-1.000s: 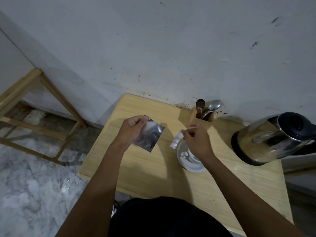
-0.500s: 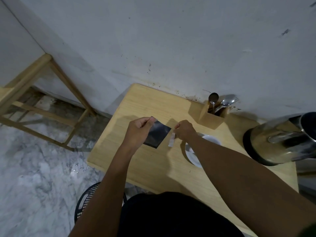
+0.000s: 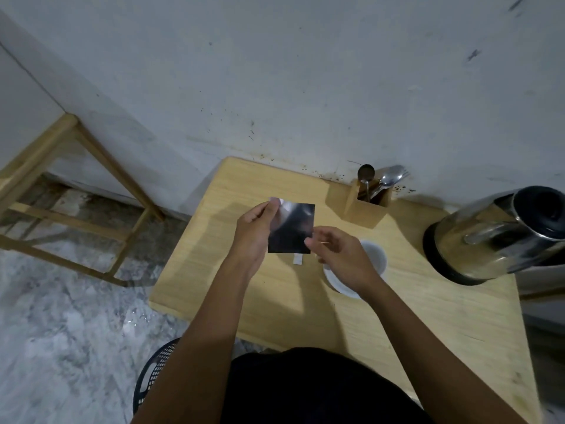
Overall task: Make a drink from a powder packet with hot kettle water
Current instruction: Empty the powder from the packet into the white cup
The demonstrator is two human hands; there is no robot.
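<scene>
The torn strip (image 3: 297, 258) has left the right hand (image 3: 339, 255) since a moment ago and is lying on the worktop (image 3: 275, 301), just left of the cup (image 3: 374, 255). That hand's grip is now loose, fingers apart, reaching at the packet's lower corner. The left hand (image 3: 255, 231) is still pinching the one foil packet (image 3: 293, 228), raised left of the cup. One cup, one kettle (image 3: 495, 234) right of it, one cutlery holder (image 3: 368, 205) behind it.
</scene>
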